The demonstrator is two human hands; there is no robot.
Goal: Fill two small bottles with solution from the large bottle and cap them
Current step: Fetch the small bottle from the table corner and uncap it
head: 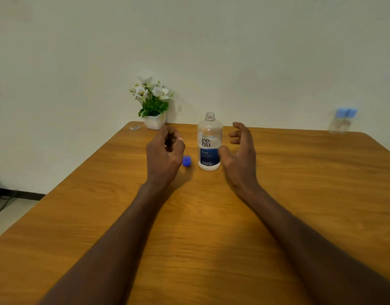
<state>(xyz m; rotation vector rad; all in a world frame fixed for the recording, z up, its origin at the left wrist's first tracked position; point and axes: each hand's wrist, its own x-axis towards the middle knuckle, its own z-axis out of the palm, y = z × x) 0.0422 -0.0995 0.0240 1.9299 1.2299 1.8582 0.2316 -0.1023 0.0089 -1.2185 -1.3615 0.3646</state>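
**Uncapped solution bottle between two hands on the wooden counter**

A large clear plastic bottle with a white and blue "renu" label (209,143) is seen standing upright near the middle of the brown wood-grain counter (211,227). Its threaded neck is left uncovered. A small round blue plastic cap (187,161) is found lying on the counter just to the left of the bottle's base, apart from it.

The left hand (165,154) is held above the counter to the left of the bottle, partly in front of the blue cap. Its fingers (175,137) are curled loosely inward, and nothing is seen held in them. The right hand (241,155) is held just to the right of the bottle, palm turned toward it. Its fingers (239,134) are spread and gently bent, with the thumb placed close beside the bottle's lower label; whether the thumb is touching the bottle cannot be told. The bottle is not gripped by either hand.

Two small clear plastic bottles with light blue caps (343,121) are seen standing together at the far right edge of the counter, well apart from the large bottle; they appear blurred.

A small white pot of white flowers and green leaves (153,102) is placed at the far edge of the counter, against the pale wall (211,40). A small pale scrap (135,128) is seen lying to the left of the pot.
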